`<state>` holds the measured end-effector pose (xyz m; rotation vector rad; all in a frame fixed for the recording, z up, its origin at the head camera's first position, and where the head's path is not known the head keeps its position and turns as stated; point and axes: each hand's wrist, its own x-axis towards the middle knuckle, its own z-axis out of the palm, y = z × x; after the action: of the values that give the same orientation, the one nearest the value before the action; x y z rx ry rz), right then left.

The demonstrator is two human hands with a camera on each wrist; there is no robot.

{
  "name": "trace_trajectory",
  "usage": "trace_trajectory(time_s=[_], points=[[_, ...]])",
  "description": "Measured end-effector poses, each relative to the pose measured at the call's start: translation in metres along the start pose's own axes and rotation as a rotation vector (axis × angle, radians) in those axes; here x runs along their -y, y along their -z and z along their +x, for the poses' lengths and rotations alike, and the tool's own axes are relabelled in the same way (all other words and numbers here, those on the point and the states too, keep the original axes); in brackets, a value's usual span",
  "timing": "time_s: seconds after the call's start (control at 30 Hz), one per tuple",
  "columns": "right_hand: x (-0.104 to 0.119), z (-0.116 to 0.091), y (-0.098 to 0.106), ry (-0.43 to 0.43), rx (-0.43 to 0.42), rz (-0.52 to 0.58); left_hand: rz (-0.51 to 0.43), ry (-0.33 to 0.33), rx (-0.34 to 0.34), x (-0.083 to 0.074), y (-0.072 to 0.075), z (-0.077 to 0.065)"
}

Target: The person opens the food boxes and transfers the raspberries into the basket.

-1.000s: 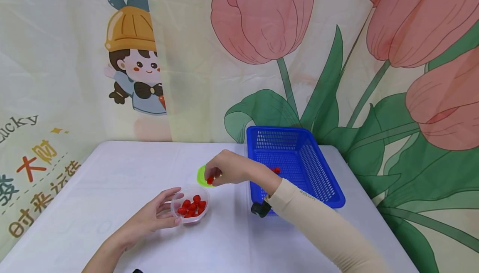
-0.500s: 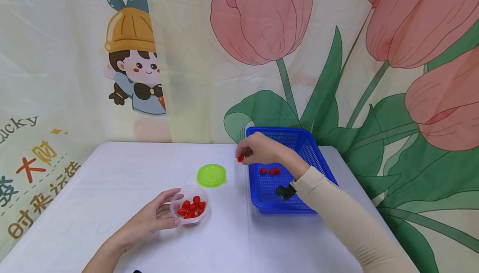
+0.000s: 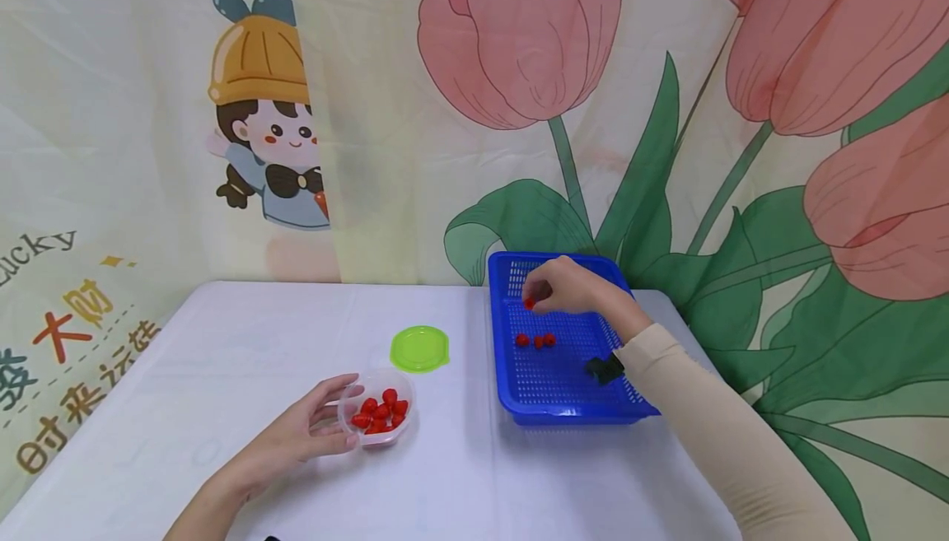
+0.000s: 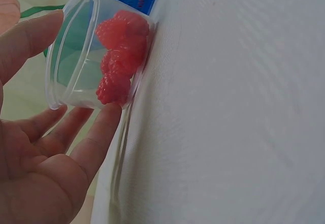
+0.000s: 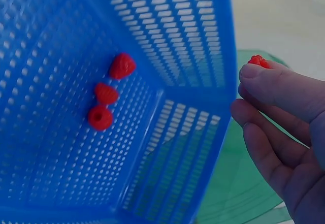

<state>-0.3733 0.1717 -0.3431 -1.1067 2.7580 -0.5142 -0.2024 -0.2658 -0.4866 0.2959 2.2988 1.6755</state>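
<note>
My left hand (image 3: pixel 319 422) holds a small clear plastic tub (image 4: pixel 84 61) by its side, with a finger and thumb on either side of it. Several red raspberries (image 4: pixel 122 56) lie in the bottom of the tub. In the head view my right hand (image 3: pixel 563 284) is over the blue perforated basket (image 3: pixel 571 401), pinching one raspberry (image 5: pixel 259 61) between thumb and finger. Three more raspberries (image 5: pixel 100 118) sit on the basket's floor, near its left side in the head view.
A bright green lid (image 3: pixel 419 349) lies flat on the white-covered table (image 3: pixel 245 343), between tub and basket. Behind the table hangs a printed cloth (image 3: pixel 378 113) with tulips and a cartoon child. A black device (image 3: pixel 604 369) is at my right wrist.
My right hand, with the raspberry pinched in it, has travelled right from over the green lid to above the basket, uncovering the lid. My left hand and the tub have stayed put.
</note>
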Motion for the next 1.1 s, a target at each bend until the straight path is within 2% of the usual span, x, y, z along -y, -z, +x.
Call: trace_trajectory(time_s=[0.63,1.1], points=[[-0.049,-0.004,-0.010,-0.155,0.024,-0.028,0.016,-0.012,-0.002,-0.001,0.001,0.000],[-0.076,-0.010,-0.031,-0.226,0.101,-0.046,0.007,-0.002,0.000,-0.002,0.000,0.000]])
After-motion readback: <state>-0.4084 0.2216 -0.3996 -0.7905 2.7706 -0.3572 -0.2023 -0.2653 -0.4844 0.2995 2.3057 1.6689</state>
